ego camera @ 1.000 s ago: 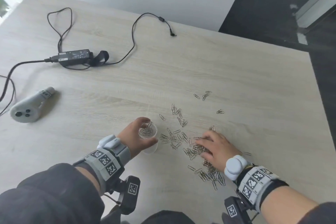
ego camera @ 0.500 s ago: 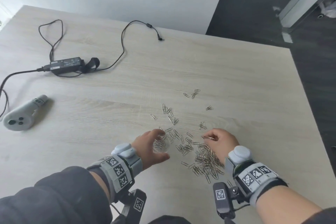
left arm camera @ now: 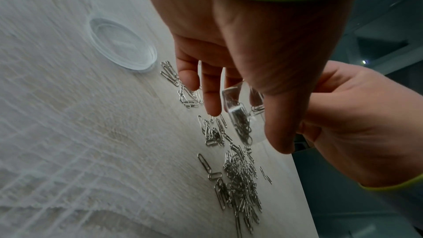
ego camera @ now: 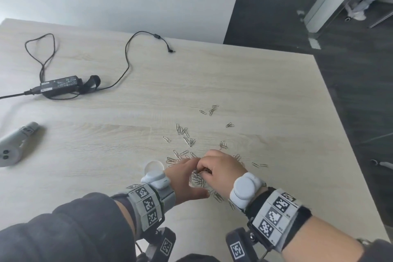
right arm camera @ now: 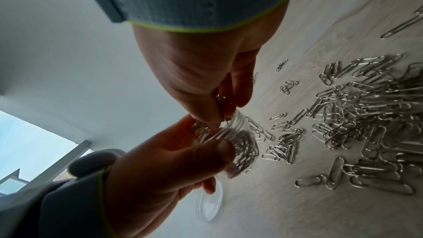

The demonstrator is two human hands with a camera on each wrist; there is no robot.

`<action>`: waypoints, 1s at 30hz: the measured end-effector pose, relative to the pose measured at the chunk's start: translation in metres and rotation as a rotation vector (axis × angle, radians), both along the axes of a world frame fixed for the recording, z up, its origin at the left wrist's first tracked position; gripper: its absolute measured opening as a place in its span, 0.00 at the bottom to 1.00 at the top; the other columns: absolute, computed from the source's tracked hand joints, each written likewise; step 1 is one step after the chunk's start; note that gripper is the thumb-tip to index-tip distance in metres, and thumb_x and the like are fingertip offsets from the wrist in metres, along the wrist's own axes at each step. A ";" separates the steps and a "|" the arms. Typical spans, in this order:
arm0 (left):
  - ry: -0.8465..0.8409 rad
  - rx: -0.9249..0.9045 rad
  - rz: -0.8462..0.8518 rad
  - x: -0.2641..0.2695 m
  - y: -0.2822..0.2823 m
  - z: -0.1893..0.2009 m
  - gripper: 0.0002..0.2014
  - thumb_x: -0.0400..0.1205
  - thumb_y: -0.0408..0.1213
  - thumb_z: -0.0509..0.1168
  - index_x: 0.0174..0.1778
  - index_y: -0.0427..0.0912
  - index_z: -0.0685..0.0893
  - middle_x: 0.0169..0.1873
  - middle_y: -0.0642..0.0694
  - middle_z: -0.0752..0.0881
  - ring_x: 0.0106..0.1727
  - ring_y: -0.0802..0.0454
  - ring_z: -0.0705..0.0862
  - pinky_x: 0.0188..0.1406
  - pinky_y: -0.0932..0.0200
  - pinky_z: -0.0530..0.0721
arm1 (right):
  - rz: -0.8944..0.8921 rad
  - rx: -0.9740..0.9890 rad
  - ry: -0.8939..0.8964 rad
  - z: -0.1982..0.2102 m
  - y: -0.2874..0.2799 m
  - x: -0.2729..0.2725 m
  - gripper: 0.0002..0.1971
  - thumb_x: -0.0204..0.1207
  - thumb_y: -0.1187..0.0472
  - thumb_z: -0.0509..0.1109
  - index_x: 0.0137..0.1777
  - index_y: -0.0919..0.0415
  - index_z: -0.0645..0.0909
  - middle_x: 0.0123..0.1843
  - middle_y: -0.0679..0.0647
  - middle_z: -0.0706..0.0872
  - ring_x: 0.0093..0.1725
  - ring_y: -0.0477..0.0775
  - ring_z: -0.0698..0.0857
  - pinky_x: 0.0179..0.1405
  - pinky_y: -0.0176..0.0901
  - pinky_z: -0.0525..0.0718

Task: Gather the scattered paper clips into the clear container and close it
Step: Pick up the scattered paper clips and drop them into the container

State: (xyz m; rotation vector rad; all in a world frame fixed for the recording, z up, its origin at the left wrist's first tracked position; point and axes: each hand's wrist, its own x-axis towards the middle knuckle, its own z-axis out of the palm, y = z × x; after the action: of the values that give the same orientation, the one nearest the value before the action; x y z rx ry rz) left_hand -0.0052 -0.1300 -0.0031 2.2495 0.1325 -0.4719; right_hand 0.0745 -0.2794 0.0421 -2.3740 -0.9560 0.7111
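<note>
Head view: the left hand point(ego camera: 182, 178) grips the container point(ego camera: 196, 177) between thumb and fingers, low over the surface point(ego camera: 234, 83); the right hand point(ego camera: 221, 168) is bunched over the container mouth, fingertips pinching a few clips point(ego camera: 204, 169); loose clips point(ego camera: 187, 136) lie scattered beyond both hands and in a heap under the right wrist; the lid point(ego camera: 153, 167) lies flat just left of the left wrist; a power adapter point(ego camera: 60, 86) with cable and a grey controller point(ego camera: 14, 144) lie well apart at far left.

Left wrist view: the left hand point(left arm camera: 263, 46) has its thumb and one finger clamped on the container point(left arm camera: 242, 115), which holds a bundle of clips; the other fingers point(left arm camera: 211, 93) extend downward, relaxed, whether they touch the container cannot be told; the right hand point(left arm camera: 352, 124) is curled just beside the container; the lid point(left arm camera: 123, 44) rests on the surface point(left arm camera: 80, 133), apart from the hand; a dense heap of clips point(left arm camera: 240, 178) lies below the container.

Right wrist view: the right hand point(right arm camera: 206, 79) pinches clips point(right arm camera: 220, 100) with thumb and fingertips directly at the container rim; the left hand point(right arm camera: 164, 166) wraps the container point(right arm camera: 238, 142), tilted and part-filled; the lid point(right arm camera: 210, 204) lies beneath; the main heap point(right arm camera: 366, 115) lies to the right on the surface point(right arm camera: 332, 15).
</note>
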 end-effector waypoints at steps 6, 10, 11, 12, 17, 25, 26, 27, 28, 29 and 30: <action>-0.053 -0.036 0.068 0.001 0.000 -0.005 0.26 0.64 0.59 0.75 0.55 0.59 0.76 0.50 0.57 0.83 0.52 0.60 0.80 0.52 0.58 0.80 | 0.024 0.005 -0.001 0.005 0.004 -0.004 0.07 0.73 0.60 0.69 0.50 0.50 0.83 0.49 0.47 0.80 0.46 0.51 0.82 0.48 0.46 0.80; -0.050 -0.041 0.066 0.001 0.003 -0.005 0.28 0.66 0.59 0.75 0.60 0.61 0.75 0.53 0.58 0.82 0.54 0.61 0.79 0.53 0.60 0.77 | -0.063 0.124 0.068 0.003 -0.003 -0.004 0.08 0.72 0.62 0.72 0.48 0.49 0.86 0.50 0.42 0.83 0.46 0.43 0.84 0.48 0.33 0.80; -0.040 -0.037 0.062 0.001 0.005 -0.004 0.30 0.66 0.59 0.75 0.63 0.61 0.74 0.56 0.59 0.82 0.57 0.61 0.79 0.55 0.61 0.77 | -0.076 0.132 0.076 0.002 -0.004 -0.003 0.08 0.73 0.62 0.72 0.48 0.48 0.86 0.50 0.42 0.83 0.46 0.42 0.84 0.47 0.31 0.79; -0.028 -0.030 0.059 0.000 0.007 -0.004 0.33 0.66 0.60 0.75 0.66 0.61 0.73 0.59 0.59 0.81 0.59 0.61 0.78 0.57 0.62 0.76 | -0.090 0.138 0.072 0.001 -0.006 -0.001 0.08 0.73 0.61 0.72 0.48 0.48 0.87 0.50 0.41 0.83 0.46 0.41 0.84 0.47 0.30 0.79; -0.022 0.031 0.130 -0.006 0.025 -0.002 0.37 0.68 0.60 0.75 0.72 0.60 0.70 0.61 0.66 0.74 0.61 0.66 0.74 0.61 0.67 0.70 | -0.192 -0.101 0.013 -0.012 -0.038 0.023 0.16 0.73 0.46 0.73 0.60 0.44 0.81 0.59 0.39 0.79 0.49 0.39 0.81 0.51 0.36 0.79; 0.003 0.006 0.378 -0.028 0.071 -0.017 0.35 0.67 0.56 0.78 0.70 0.58 0.73 0.64 0.56 0.82 0.62 0.58 0.81 0.62 0.57 0.78 | -0.125 -0.518 0.119 -0.041 -0.100 0.024 0.45 0.57 0.37 0.81 0.74 0.41 0.64 0.73 0.48 0.71 0.61 0.49 0.81 0.58 0.47 0.84; 0.001 0.006 0.399 -0.031 0.074 -0.018 0.35 0.67 0.56 0.79 0.69 0.57 0.74 0.63 0.55 0.82 0.60 0.58 0.81 0.61 0.58 0.78 | -0.120 -0.500 0.132 -0.044 -0.100 0.020 0.43 0.58 0.40 0.81 0.73 0.39 0.64 0.71 0.47 0.72 0.60 0.48 0.81 0.58 0.46 0.84; -0.003 0.003 0.417 -0.033 0.077 -0.020 0.35 0.67 0.55 0.79 0.69 0.57 0.74 0.63 0.55 0.82 0.59 0.58 0.81 0.59 0.59 0.77 | -0.112 -0.476 0.138 -0.047 -0.097 0.016 0.41 0.60 0.42 0.81 0.72 0.38 0.65 0.68 0.46 0.74 0.58 0.47 0.82 0.56 0.43 0.84; -0.006 -0.002 0.430 -0.035 0.079 -0.022 0.35 0.67 0.55 0.79 0.69 0.56 0.74 0.62 0.55 0.82 0.58 0.58 0.81 0.58 0.59 0.76 | -0.103 -0.459 0.135 -0.049 -0.092 0.012 0.37 0.63 0.45 0.80 0.70 0.38 0.67 0.64 0.45 0.75 0.55 0.45 0.81 0.53 0.39 0.82; -0.009 -0.005 0.434 -0.036 0.079 -0.022 0.35 0.68 0.54 0.79 0.69 0.55 0.74 0.62 0.55 0.82 0.58 0.58 0.80 0.58 0.60 0.76 | -0.098 -0.444 0.122 -0.051 -0.086 0.010 0.32 0.66 0.47 0.79 0.68 0.40 0.69 0.59 0.44 0.75 0.51 0.43 0.81 0.49 0.36 0.79; -0.013 -0.006 0.436 -0.037 0.078 -0.022 0.35 0.68 0.53 0.79 0.69 0.55 0.75 0.62 0.55 0.82 0.59 0.59 0.80 0.58 0.60 0.75 | -0.101 -0.432 0.107 -0.053 -0.080 0.009 0.27 0.68 0.48 0.78 0.66 0.42 0.71 0.54 0.42 0.75 0.48 0.42 0.79 0.46 0.35 0.76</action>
State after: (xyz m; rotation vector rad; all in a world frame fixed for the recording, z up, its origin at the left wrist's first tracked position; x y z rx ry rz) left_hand -0.0419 -0.0515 -0.0248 2.1339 0.5987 -0.2212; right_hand 0.0833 -0.3594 -0.0106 -2.6933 -0.6833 1.0827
